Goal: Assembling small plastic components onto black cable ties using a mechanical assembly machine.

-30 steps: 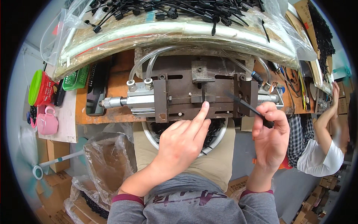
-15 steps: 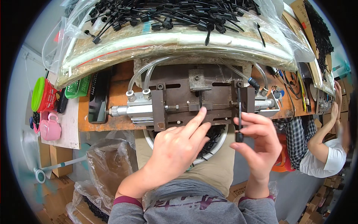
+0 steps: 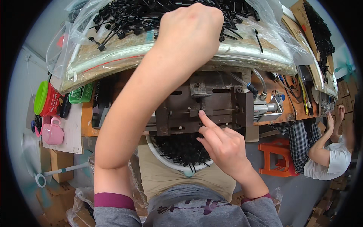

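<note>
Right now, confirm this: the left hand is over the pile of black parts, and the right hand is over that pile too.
Not quite: the head view shows the right hand below, pointing its index finger at the middle of the dark metal fixture. The rest stands.

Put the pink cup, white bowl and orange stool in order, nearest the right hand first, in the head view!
1. White bowl, just left of the right hand.
2. Orange stool, to its right.
3. Pink cup, far left.
</note>
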`<state>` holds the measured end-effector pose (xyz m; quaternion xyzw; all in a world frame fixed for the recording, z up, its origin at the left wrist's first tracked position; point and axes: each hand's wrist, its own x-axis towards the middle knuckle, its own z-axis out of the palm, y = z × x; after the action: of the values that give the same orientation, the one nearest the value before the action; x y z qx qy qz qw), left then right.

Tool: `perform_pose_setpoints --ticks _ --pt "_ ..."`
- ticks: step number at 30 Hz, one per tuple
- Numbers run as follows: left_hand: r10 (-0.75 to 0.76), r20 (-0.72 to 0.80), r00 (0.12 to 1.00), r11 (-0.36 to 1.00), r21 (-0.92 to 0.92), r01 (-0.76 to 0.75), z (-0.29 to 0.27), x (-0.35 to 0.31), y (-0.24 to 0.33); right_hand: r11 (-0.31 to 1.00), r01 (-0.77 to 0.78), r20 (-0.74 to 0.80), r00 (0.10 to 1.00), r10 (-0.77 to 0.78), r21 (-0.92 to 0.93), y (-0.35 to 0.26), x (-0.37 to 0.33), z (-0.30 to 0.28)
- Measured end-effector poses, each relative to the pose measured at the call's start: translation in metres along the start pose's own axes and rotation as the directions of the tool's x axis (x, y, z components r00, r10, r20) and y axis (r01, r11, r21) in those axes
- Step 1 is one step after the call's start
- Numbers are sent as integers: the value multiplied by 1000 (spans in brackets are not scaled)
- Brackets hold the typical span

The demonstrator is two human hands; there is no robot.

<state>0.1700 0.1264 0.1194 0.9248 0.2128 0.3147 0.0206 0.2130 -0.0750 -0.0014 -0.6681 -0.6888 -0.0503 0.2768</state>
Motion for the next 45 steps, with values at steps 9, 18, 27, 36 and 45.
perform_pose_setpoints --ticks 9,18,27,36,45 --pt "216 -27 976 974 78 -213 10 2 -38 999 -12 57 998 14 -49 -4 3 -9" --pt "390 -117 913 877 351 -330 -25 -14 -64 976 -53 -226 969 102 212 13 62 -53" --pt "85 -204 975 971 -201 -127 -48 -92 -8 983 17 -76 997 -32 -185 68 217 -69" --pt "-25 14 1000 844 -535 29 -9 -165 32 961 12 286 956 70 -276 102 264 -57" --pt "14 43 999 959 -284 -1 30 -191 43 967 -253 218 946 240 30 74 241 -106"
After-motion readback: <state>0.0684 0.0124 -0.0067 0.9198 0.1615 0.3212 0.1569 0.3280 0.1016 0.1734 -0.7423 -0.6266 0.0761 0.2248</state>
